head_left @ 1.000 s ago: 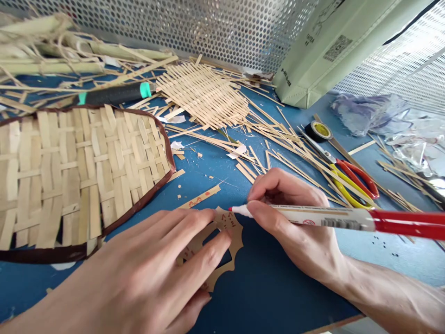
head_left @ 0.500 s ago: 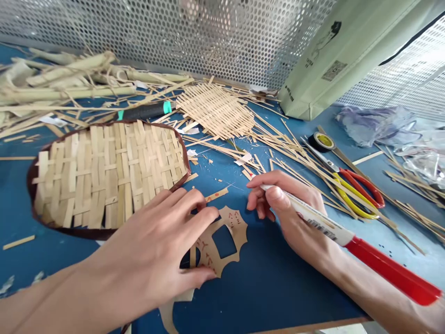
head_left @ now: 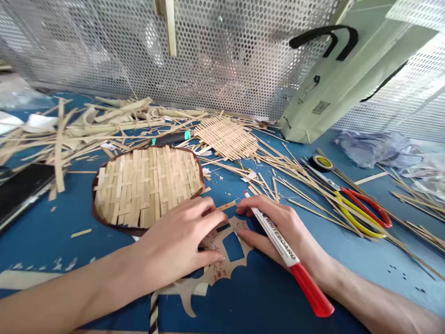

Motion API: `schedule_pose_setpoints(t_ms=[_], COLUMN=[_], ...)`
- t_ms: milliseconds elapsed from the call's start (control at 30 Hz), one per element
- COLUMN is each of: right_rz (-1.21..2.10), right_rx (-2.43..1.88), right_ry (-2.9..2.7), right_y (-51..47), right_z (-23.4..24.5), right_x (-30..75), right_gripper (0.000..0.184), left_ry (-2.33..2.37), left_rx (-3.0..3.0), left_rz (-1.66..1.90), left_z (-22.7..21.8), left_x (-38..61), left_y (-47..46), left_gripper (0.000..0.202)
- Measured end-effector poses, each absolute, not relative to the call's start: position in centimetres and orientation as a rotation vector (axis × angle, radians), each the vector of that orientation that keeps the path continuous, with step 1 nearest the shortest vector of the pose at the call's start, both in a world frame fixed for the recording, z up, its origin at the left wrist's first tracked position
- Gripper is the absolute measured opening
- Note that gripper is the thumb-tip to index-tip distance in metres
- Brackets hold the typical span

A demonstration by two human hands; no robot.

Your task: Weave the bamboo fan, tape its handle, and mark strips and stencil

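Note:
A brown cardboard cutout with a scalloped edge, a cut-out window and small red marks lies on the blue table. My left hand holds it down from the left, thumb and fingertips on its surface. In my right hand is a red-and-white whiteboard marker, uncapped, its red tip pointing away from me. My right thumb touches the cutout's right edge, and the tip is off the cutout. Just beyond my left hand lies an oval woven bamboo panel with a dark brown rim.
Bamboo strips are strewn across the back. Among them are a smaller woven piece and a black-and-teal tool. Scissors and a tape roll lie right, below a green bag. A black flat object is left.
The view has shifted, showing more of the left side. My right hand has come closer to the cutout, its thumb now at the edge, and the marker has swung steeper. My left hand stays on the cutout.

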State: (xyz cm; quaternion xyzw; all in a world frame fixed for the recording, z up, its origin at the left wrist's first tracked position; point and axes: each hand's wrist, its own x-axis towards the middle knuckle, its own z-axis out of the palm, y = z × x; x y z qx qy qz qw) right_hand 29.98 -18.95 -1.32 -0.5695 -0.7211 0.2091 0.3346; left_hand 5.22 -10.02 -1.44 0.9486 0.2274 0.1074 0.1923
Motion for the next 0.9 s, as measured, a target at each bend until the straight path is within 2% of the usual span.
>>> schedule_pose_setpoints(t_ms=[100,400,667,900], right_rz=[0.441,0.446,0.46,0.519], right_rx=[-1.427,-1.457,-1.474,-1.476], right_ry=[-2.021,-2.021,-1.988,-1.915], right_y=[-19.19,-19.4,-19.38,-19.52], right_z=[-1.67,-1.74,-1.05,-0.79], right_x=[29.9,29.45,29.13,29.11], right_gripper=[0.036,0.043,0.039,0.042], left_ry=[0.613,0.586,0.576,0.6], left_rx=[2.673,2.716,2.679,2.656], left_rz=[0.333,0.422,0.396,0.36], left_z=[-1.67,-1.32,-1.41,-1.9], left_x=[5.47,5.79,5.81,5.52], left_y=[-9.96,-10.42,-10.24,-10.23], left_gripper=[0.054,0.037,0.036,0.038])
